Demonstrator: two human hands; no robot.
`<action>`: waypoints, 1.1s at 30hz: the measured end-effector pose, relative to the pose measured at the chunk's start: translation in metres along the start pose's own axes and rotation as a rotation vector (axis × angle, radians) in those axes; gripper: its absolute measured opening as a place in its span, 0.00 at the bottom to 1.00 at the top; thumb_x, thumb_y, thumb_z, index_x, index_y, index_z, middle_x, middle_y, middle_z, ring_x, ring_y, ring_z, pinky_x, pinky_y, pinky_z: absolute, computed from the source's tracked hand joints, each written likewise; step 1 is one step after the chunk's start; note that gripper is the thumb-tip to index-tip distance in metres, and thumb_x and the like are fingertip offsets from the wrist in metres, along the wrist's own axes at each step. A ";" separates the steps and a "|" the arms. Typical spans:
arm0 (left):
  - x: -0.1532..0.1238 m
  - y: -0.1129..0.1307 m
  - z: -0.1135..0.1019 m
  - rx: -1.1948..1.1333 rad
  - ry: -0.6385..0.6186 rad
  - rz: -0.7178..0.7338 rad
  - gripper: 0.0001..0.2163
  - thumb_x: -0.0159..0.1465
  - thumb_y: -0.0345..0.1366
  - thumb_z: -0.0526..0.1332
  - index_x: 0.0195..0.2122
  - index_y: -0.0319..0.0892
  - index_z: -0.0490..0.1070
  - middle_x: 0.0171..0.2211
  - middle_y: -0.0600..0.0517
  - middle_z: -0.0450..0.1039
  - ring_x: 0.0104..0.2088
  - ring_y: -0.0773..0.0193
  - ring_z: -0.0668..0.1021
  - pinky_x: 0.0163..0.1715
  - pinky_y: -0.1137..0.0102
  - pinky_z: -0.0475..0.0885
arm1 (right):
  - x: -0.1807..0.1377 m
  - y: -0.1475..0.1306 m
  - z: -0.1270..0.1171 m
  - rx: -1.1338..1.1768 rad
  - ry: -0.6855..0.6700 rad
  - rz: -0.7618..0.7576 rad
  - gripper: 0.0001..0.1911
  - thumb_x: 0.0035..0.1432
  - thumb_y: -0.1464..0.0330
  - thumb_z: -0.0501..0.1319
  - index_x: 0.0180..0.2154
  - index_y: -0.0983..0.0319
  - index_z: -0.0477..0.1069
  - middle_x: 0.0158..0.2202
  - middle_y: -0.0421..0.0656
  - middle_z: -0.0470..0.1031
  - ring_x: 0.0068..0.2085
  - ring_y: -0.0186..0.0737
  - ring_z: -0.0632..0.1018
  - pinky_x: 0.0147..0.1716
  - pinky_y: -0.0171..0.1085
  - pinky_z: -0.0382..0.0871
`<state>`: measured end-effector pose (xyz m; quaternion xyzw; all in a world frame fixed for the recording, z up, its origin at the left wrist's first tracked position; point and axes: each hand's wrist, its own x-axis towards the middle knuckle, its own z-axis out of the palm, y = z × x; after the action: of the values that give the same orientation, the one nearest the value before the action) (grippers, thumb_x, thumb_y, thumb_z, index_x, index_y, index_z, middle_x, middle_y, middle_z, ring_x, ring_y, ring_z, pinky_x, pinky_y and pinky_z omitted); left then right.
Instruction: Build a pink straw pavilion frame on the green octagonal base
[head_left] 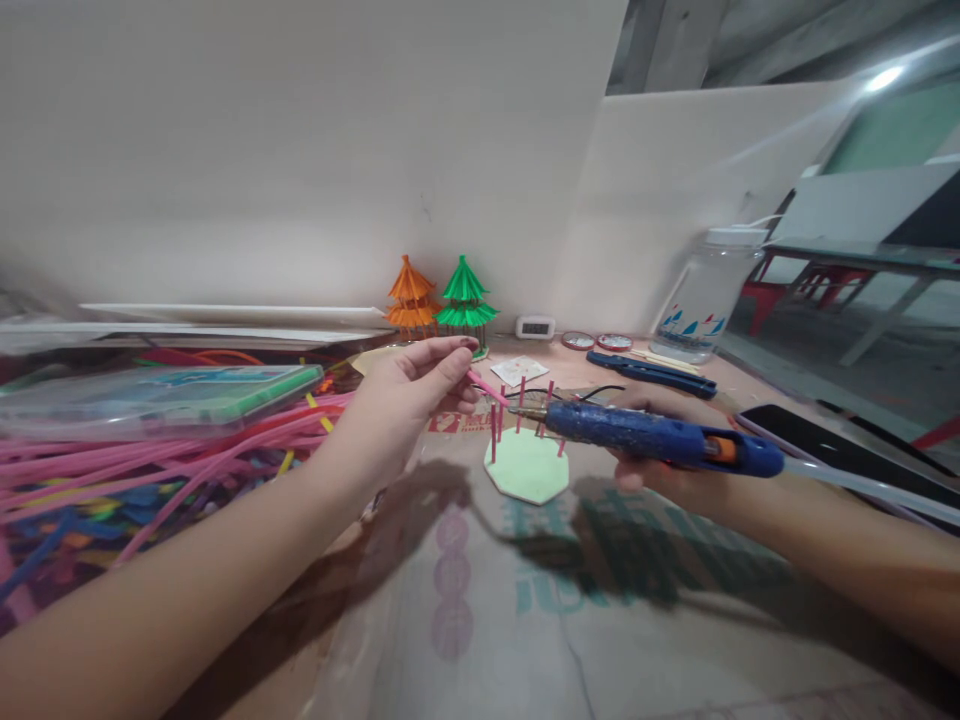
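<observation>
Between the thumb and fingers of my left hand (439,375) is a thin pink stick (486,386), pointing right and slightly down. My right hand (645,440) grips a blue hot glue gun (630,425) with a clear glue stick (862,477) coming out of its back end. The nozzle meets or nearly meets the free end of the pink stick. Below them lies a pale green octagonal board (529,470) with several dark pink posts (493,440) standing upright around its edge. The glue gun hides part of the board's far right side.
Pink strips (292,430) and colourful scraps fill the left, beside a clear plastic case (165,395). Behind stand orange (411,295) and green (465,295) pagoda models, a small digital clock (535,327) and a water bottle (697,295). A utility knife (651,373) and phone (817,440) lie right.
</observation>
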<state>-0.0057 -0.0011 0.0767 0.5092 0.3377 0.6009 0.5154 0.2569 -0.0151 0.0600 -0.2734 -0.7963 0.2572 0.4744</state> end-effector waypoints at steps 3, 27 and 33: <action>0.000 0.000 0.000 0.005 -0.011 -0.002 0.20 0.50 0.43 0.80 0.39 0.38 0.80 0.28 0.53 0.79 0.25 0.69 0.80 0.28 0.75 0.76 | 0.000 0.000 0.000 -0.001 -0.006 -0.025 0.22 0.51 0.48 0.75 0.33 0.56 0.73 0.25 0.38 0.79 0.15 0.33 0.76 0.13 0.30 0.66; -0.002 -0.001 0.001 0.010 -0.005 -0.026 0.19 0.53 0.42 0.79 0.41 0.38 0.80 0.29 0.52 0.80 0.27 0.69 0.80 0.29 0.76 0.77 | -0.002 -0.001 -0.001 0.041 -0.018 0.088 0.24 0.48 0.46 0.75 0.33 0.56 0.73 0.22 0.37 0.77 0.16 0.35 0.75 0.14 0.32 0.65; -0.003 0.001 0.001 0.008 -0.002 -0.040 0.19 0.54 0.41 0.79 0.41 0.37 0.80 0.29 0.52 0.80 0.27 0.69 0.79 0.31 0.74 0.77 | -0.004 0.005 0.000 0.006 0.013 0.085 0.24 0.46 0.45 0.76 0.32 0.55 0.74 0.22 0.36 0.76 0.17 0.35 0.75 0.18 0.34 0.68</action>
<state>-0.0055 -0.0045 0.0768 0.5050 0.3498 0.5887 0.5253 0.2597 -0.0144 0.0547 -0.3074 -0.7801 0.2777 0.4690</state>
